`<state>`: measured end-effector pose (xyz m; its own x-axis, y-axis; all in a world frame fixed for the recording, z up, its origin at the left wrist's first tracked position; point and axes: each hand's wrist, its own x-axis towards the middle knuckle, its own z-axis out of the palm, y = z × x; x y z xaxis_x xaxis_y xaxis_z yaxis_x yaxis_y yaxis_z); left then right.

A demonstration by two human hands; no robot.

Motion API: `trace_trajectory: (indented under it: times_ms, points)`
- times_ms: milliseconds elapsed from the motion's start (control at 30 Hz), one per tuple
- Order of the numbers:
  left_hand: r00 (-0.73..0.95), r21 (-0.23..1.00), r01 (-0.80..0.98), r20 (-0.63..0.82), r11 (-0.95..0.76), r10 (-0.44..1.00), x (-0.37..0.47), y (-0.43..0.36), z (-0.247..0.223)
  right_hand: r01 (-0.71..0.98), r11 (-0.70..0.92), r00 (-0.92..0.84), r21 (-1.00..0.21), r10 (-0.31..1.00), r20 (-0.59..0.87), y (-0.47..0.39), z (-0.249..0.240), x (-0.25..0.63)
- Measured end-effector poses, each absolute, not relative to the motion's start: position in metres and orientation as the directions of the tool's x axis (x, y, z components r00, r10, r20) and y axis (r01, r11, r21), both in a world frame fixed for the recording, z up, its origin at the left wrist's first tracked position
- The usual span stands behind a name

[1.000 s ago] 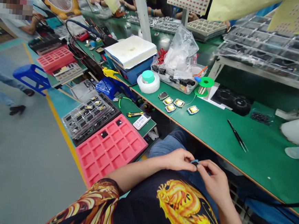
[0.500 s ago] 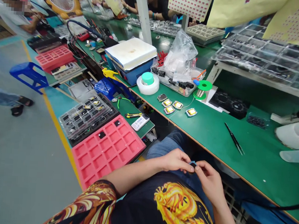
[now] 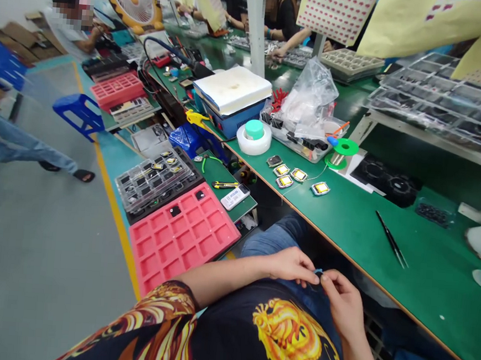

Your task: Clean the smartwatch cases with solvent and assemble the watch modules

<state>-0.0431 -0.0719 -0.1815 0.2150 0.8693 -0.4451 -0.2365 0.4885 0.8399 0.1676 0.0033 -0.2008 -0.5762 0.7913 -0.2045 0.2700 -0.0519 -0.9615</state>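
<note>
A small dark piece with a blue edge (image 3: 318, 272) is held low over my lap, mostly covered by fingers. My left hand (image 3: 294, 264) pinches it from the left. From the other side, the thumb and fingers of my right hand (image 3: 342, 299) grip the same piece. Several small metal-framed units with yellow-and-white faces (image 3: 299, 174) lie on the green bench, beyond my hands. Black tweezers (image 3: 391, 239) rest on the bench to the right. A solder wire spool with green flanges (image 3: 342, 153) stands behind the units.
Left of my lap lies a pink compartment tray (image 3: 184, 236) with two dark pieces. Beside it are a clear divided box (image 3: 153, 178), a yellow cutter (image 3: 225, 185) and a white phone-like device (image 3: 235, 197). A blue stool (image 3: 79, 113) stands on the floor; a person (image 3: 22, 143) is at far left.
The view has swung left, so the bench appears farther right. My fingers cover more of the small piece. A co-worker's arm now reaches over the parts at the back.
</note>
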Motion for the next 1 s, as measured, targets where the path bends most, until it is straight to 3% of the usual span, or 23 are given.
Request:
trace_trajectory:
  times_ms: [300, 433, 533, 700, 1000]
  points:
    - [0.010, 0.816, -0.293, -0.518, 0.498, 0.855, -0.033, -0.064, -0.222, 0.276, -0.241, -0.488, -0.931, 0.799, -0.352, 0.008, -0.239, 0.160]
    - [-0.101, 0.782, -0.331, -0.586, 0.528, 0.804, -0.034, -0.058, -0.240, 0.100, -0.386, -0.111, -0.917, 0.912, -0.396, 0.018, -0.265, 0.164]
    - [-0.101, 0.778, -0.344, -0.586, 0.525, 0.804, -0.036, -0.055, -0.249, -0.002, -0.330, 0.053, -0.944, 0.943, -0.330, 0.032, -0.269, 0.171]
    - [-0.085, 0.765, -0.377, -0.589, 0.522, 0.804, -0.036, -0.050, -0.259, -0.083, -0.311, 0.102, -0.947, 0.942, -0.319, 0.045, -0.251, 0.173]
    - [-0.107, 0.752, -0.447, -0.583, 0.485, 0.805, -0.039, -0.049, -0.267, -0.113, -0.283, 0.012, -0.952, 0.958, -0.286, 0.042, -0.231, 0.152]
